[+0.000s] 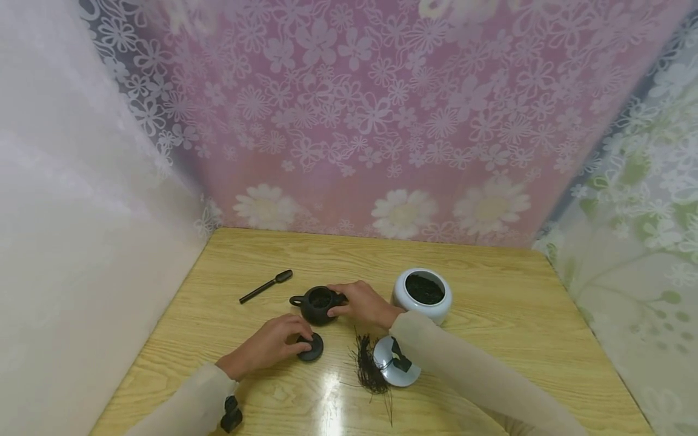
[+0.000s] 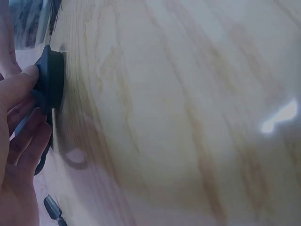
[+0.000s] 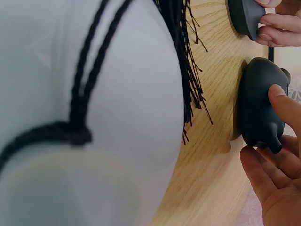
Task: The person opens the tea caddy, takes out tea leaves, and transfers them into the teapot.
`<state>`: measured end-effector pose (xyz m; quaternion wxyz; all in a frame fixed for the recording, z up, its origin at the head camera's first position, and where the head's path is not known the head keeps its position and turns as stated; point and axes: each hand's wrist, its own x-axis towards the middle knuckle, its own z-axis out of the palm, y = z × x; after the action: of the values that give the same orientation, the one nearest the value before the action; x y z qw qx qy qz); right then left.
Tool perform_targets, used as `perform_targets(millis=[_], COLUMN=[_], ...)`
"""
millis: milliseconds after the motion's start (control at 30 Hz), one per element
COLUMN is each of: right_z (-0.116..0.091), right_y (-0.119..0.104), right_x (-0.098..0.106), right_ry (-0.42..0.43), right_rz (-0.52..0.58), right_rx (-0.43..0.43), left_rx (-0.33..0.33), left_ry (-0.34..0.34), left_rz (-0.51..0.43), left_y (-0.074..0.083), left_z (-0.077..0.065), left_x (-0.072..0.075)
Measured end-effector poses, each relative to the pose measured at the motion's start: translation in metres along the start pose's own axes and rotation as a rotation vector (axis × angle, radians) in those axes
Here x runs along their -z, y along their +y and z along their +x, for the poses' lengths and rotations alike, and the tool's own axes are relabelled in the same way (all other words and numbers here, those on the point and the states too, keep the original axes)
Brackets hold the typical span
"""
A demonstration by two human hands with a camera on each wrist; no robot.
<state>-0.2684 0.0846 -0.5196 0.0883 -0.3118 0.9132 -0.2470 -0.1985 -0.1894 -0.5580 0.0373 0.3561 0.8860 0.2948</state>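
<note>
In the head view my left hand pinches the small black teapot lid, close over the table in front of the teapot. The left wrist view shows thumb and fingers at the knob side of the lid. My right hand grips the open black teapot at its spout side. Its thumb lies on the body of the teapot and the fingers curl beneath the spout, as the right wrist view shows. Dark tea leaves lie inside the pot, whose loop handle points left.
Right of the teapot stands a white jar filled with dark leaves. Its white lid, with a black cord and tassel, lies under my right forearm. A slim dark tool with a wider end rests behind left. Fabric walls border the wooden table.
</note>
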Motion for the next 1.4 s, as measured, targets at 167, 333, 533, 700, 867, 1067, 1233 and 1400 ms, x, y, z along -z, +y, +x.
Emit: perform_targets(millis=[167, 333, 533, 700, 867, 1067, 1233, 1400], right_z=[-0.001, -0.001, -0.001, -0.001, 0.000, -0.001, -0.001, -0.002], right_y=[-0.001, 0.000, 0.003, 0.005, 0.005, 0.004, 0.005, 0.002], right_x=[0.000, 0.000, 0.000, -0.001, -0.002, -0.002, -0.002, 0.000], right_ry=[0.005, 0.000, 0.000, -0.010, -0.016, -0.012, -0.018, -0.020], right_rz=[0.006, 0.021, 0.030, 0.059, 0.086, 0.084, 0.074, 0.088], right_rx=[0.000, 0.001, 0.011, -0.001, -0.004, 0.004, -0.006, -0.013], left_rx=[0.012, 0.059, 0.039, 0.075, 0.097, 0.105, 0.119, 0.127], left_ry=[0.016, 0.048, 0.104, 0.150, 0.171, 0.176, 0.159, 0.164], left_rz=[-0.075, -0.103, -0.039, 0.008, 0.033, 0.103, 0.114, 0.123], left_y=[-0.002, 0.004, 0.020, 0.026, 0.029, 0.026, 0.023, 0.021], left_z=[0.003, 0.014, 0.035, 0.050, 0.059, 0.067, 0.071, 0.073], left_x=[0.004, 0.020, 0.042, 0.050, 0.051, 0.047, 0.045, 0.043])
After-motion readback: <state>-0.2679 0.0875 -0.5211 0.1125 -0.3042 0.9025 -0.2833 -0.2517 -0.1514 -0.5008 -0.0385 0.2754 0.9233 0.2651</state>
